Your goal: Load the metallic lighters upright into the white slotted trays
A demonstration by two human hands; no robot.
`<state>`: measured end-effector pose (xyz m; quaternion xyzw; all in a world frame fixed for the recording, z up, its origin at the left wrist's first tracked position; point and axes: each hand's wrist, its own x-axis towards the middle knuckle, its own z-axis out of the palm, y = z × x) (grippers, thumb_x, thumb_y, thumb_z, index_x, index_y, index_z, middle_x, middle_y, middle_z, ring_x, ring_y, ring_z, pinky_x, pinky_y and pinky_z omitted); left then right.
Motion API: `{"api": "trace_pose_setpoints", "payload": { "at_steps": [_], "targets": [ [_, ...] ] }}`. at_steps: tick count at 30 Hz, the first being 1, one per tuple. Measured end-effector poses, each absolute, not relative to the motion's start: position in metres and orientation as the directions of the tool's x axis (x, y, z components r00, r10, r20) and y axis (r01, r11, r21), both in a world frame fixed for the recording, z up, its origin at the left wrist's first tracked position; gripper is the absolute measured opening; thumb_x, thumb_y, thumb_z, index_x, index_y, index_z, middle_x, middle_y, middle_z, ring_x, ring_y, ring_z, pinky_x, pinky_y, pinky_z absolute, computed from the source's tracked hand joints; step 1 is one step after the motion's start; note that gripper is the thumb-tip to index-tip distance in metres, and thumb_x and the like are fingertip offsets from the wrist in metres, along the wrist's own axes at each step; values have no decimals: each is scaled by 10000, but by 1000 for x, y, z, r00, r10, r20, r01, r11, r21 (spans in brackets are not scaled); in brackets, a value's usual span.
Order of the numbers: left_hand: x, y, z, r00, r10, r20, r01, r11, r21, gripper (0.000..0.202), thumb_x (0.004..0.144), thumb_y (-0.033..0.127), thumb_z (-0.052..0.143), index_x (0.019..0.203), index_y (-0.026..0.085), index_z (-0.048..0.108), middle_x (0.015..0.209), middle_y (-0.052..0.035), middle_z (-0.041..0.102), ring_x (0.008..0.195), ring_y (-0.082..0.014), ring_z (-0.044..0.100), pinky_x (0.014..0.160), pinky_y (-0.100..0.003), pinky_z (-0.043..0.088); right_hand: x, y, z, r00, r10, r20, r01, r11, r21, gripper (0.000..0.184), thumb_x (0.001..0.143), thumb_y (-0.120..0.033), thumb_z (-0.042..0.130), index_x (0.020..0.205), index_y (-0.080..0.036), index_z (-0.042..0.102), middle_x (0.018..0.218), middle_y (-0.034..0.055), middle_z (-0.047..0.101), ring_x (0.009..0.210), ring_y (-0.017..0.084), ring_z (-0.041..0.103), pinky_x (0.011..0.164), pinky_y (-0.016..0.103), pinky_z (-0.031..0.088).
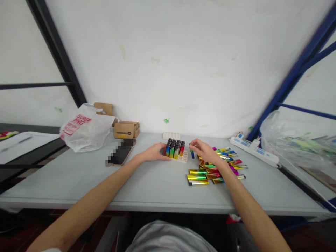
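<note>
Several colourful lighters (172, 151) with black tops stand upright in a white holder tray (183, 157) at the middle of the table. The tray's right end shows bare slots. My left hand (155, 152) is wrapped round the left side of the tray and its lighters, fingers partly hidden behind them. Just right of the tray, my right hand (203, 149) pinches a blue lighter (192, 154) by its top, hanging above the table. Beneath and beside my right wrist lies a loose pile of shiny metallic lighters (199, 177) in gold, green, red and purple.
A second white tray (171, 135) lies by the wall. To the left are a phone (123, 154), a cardboard box (126, 130) and a white plastic bag (85, 129). A white power strip (254, 150) runs along the right edge, beside a clear plastic bag (296, 136).
</note>
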<state>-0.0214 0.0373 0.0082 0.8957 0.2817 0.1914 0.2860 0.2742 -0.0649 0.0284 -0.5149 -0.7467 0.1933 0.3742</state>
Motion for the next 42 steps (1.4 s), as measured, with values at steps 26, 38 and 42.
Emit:
{"api": "trace_pose_setpoints", "payload": {
  "at_steps": [26, 38, 42],
  "targets": [
    [-23, 37, 11, 776, 603, 185, 412, -706, 576, 565, 740, 630, 800, 1027, 150, 720, 871, -38, 702, 772, -219, 623, 692, -289, 467, 248, -59, 26, 81, 950, 303, 393, 248, -885, 587, 764, -765, 682, 696, -186, 616, 526, -34, 492, 493, 123, 442, 482, 265, 343],
    [-23, 36, 11, 768, 602, 217, 386, -706, 594, 579, 722, 638, 808, 1023, 149, 728, 859, -40, 714, 768, -221, 623, 685, -288, 482, 239, -60, 20, -115, 970, 213, 55, 220, -974, 558, 887, -781, 534, 856, -224, 530, 606, -90, 316, 459, 81, 265, 422, 209, 232],
    [-23, 35, 13, 777, 593, 211, 376, -706, 600, 548, 741, 596, 812, 1061, 160, 728, 904, -38, 729, 798, -226, 639, 701, -288, 484, 239, -60, 18, -133, 979, 154, -23, 152, -988, 712, 874, -882, 351, 633, -217, 426, 552, -74, 276, 459, 76, 191, 434, 225, 127]
  ]
}}
